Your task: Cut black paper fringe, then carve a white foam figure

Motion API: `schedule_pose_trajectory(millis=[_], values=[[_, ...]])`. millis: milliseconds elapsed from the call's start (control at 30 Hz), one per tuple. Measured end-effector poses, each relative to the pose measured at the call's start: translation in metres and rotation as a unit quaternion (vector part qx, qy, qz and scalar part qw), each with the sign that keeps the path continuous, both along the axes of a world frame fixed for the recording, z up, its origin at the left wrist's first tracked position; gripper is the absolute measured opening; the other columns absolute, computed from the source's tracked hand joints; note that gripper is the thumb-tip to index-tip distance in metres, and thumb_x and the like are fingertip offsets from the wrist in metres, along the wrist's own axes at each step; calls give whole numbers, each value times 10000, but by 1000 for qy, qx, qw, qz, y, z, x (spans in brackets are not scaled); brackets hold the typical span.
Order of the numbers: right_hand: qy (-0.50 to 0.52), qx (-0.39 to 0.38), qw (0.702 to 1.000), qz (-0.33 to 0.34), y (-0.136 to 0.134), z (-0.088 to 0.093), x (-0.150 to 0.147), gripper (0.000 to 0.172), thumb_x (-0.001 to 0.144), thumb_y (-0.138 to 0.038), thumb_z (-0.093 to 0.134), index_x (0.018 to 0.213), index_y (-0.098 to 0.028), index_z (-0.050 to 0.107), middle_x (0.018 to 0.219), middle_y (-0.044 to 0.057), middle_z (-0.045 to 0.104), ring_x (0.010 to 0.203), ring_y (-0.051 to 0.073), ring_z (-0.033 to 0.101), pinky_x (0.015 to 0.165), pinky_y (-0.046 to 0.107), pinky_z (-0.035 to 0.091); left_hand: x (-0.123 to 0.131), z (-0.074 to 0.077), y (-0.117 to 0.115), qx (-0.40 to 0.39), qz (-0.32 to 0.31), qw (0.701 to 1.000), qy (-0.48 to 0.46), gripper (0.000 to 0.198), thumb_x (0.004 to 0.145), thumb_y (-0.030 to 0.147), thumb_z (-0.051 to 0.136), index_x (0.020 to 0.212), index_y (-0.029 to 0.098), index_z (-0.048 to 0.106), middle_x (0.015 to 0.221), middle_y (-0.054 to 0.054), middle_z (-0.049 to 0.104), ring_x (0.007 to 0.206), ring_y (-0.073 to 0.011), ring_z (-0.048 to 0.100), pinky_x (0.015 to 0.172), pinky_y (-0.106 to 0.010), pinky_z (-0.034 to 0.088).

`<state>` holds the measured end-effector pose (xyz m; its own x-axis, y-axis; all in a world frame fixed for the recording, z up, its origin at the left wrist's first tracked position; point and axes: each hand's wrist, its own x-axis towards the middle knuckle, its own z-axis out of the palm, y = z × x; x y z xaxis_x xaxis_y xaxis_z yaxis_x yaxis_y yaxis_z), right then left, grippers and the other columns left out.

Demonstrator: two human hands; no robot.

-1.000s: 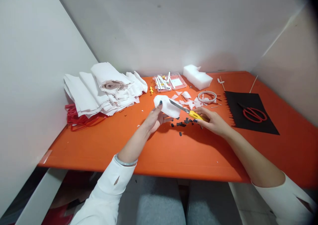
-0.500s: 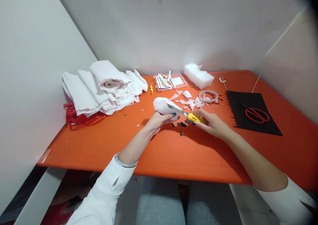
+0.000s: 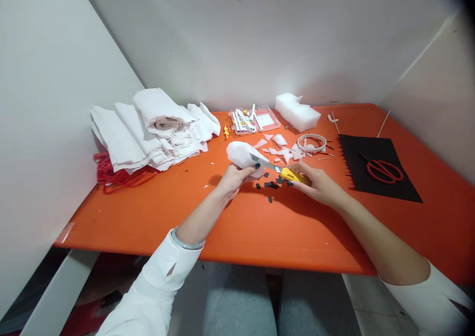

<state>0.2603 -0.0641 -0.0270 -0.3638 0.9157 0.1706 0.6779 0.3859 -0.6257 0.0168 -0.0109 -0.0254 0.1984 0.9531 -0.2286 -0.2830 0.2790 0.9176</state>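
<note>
My left hand grips a rounded piece of white foam from below, thumb along its near side. My right hand is closed around a yellow utility knife. Its long blade points left and lies over the right part of the foam; whether it touches or cuts in I cannot tell. Small black scraps are scattered on the table under the knife. White foam offcuts lie just beyond, beside a white tape roll.
On the orange table are folded white cloth or paper, red ribbon, a case of markers, a foam block and thin sticks. Red-handled scissors rest on a black sheet. Walls enclose the back and sides.
The foam piece in my left hand has shifted slightly left and away from me. My right hand and the knife have hardly moved.
</note>
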Motion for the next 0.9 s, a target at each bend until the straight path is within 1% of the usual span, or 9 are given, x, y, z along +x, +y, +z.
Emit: schedule_pose_trajectory(millis=[200, 300, 400, 500, 600, 733, 800, 900], values=[[14, -20, 1000, 14, -2, 4, -6, 300, 918, -411, 471, 1154, -228, 498, 1059, 74, 667, 792, 200, 638, 717, 304, 468, 6, -1, -7, -37, -24, 999, 2, 366, 527, 134, 806, 869, 92, 684, 861, -89, 729, 813, -224, 687, 781, -399, 575], [25, -31, 999, 12, -2, 3, -7, 295, 922, -402, 468, 1160, -230, 484, 1076, 77, 661, 815, 206, 643, 741, 316, 471, 9, -1, -10, -34, -13, 999, -14, 334, 554, 145, 801, 861, 96, 680, 889, -84, 729, 820, -214, 688, 796, -396, 575], [33, -28, 999, 6, -1, 0, -8, 277, 923, -401, 465, 1140, -230, 485, 1078, 79, 656, 818, 205, 648, 750, 318, 471, 10, 0, -10, -26, 11, 999, -34, 306, 580, 135, 785, 864, 107, 676, 932, -76, 729, 847, -214, 689, 804, -395, 577], [35, -22, 999, 0, -1, -2, -7, 274, 920, -398, 471, 1133, -226, 486, 1095, 86, 648, 828, 206, 649, 747, 312, 473, 7, 2, -8, -26, 32, 998, -49, 299, 595, 131, 770, 879, 113, 679, 917, -67, 731, 820, -206, 691, 774, -379, 584], [28, -17, 999, 3, -1, -1, -6, 284, 920, -389, 474, 1150, -223, 486, 1088, 83, 651, 845, 204, 645, 749, 303, 473, 6, 3, -8, -28, 23, 998, -43, 319, 577, 138, 786, 877, 105, 682, 889, -75, 734, 782, -201, 692, 735, -356, 589], [22, -15, 1000, 9, -2, 1, -7, 281, 925, -386, 465, 1148, -217, 492, 1087, 81, 654, 827, 195, 647, 746, 299, 470, 9, 0, -12, -40, -1, 999, -27, 331, 561, 146, 809, 864, 87, 689, 915, -107, 735, 823, -219, 694, 755, -362, 587], [22, -18, 1000, 8, -2, 1, -8, 278, 923, -384, 469, 1149, -222, 490, 1100, 76, 650, 844, 196, 646, 757, 300, 469, 11, -2, -13, -42, 1, 999, -25, 323, 567, 148, 810, 860, 83, 691, 923, -114, 734, 827, -220, 693, 761, -365, 586], [22, -20, 1000, 1, -1, 0, -8, 273, 920, -386, 473, 1145, -232, 489, 1119, 71, 641, 879, 202, 637, 772, 306, 469, 10, -1, -11, -34, 21, 998, -41, 304, 587, 136, 792, 871, 99, 689, 914, -92, 737, 795, -206, 694, 741, -355, 591]])
